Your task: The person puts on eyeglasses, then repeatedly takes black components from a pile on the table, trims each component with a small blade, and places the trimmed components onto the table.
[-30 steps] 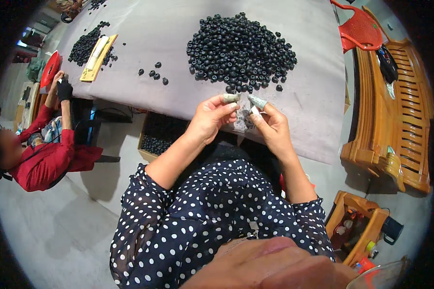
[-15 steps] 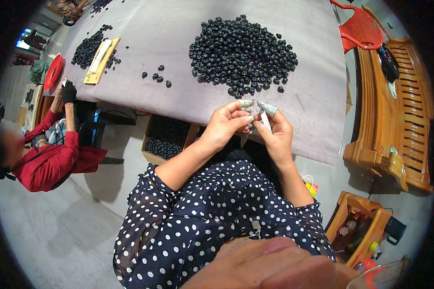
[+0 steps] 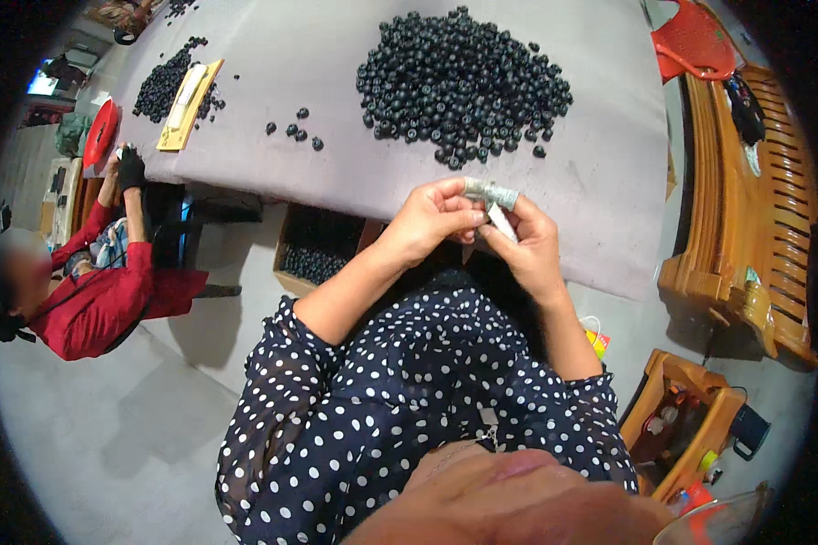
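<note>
Both hands meet just over the near table edge, with fingers bent and fingertips close together. My left hand point(image 3: 427, 222) is pinched; whatever lies between its thumb and fingers is too small or hidden to make out. My right hand point(image 3: 532, 245) grips a narrow white strip-like tool point(image 3: 501, 222) between thumb and fingers; its working end is hidden. Greyish-green wrapping point(image 3: 502, 195) covers the right index fingertip, and a similar wrap point(image 3: 475, 185) is on a left fingertip. Beyond the hands lies a large heap of small round black pieces point(image 3: 463, 86), some showing holes.
A box of black pieces point(image 3: 314, 262) stands below the table edge. Several loose pieces point(image 3: 297, 133) and a yellow board point(image 3: 189, 104) lie leftward on the cloth-covered table point(image 3: 591, 182). A person in red point(image 3: 109, 304) works at left. A wooden bench point(image 3: 745, 218) stands at right.
The fingertips have come closer together, and the right wrapped finger now lies against the left one. The white tool stays in the right hand. The view has shifted slightly.
</note>
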A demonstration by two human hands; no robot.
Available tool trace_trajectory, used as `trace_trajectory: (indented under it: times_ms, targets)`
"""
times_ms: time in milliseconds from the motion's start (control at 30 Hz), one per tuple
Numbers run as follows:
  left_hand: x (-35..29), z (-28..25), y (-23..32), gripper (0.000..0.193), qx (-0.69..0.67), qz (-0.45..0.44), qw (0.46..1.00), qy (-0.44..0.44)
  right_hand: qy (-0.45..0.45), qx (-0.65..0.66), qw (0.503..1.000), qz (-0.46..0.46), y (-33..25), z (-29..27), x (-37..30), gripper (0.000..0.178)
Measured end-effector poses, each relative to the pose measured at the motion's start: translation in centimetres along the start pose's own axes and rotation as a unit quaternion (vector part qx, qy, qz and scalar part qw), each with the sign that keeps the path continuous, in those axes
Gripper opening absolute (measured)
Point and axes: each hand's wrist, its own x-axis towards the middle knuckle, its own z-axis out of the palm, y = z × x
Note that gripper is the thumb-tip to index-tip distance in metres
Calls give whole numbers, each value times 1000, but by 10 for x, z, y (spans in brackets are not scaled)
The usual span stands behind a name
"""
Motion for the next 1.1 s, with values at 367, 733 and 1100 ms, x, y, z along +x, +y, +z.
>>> trace_trajectory:
  times_ms: [367,733,1100]
  targets:
    - [-1,15,-1,24,-124,34,990,59,47,30,998,-30,4,5,3,37]
    - [-6,15,-2,30,-118,56,990,49,40,103,994,2,2,-2,0,38]
    - [-11,1,4,33,-197,34,979,29,22,78,997,-4,-2,-4,-1,37]
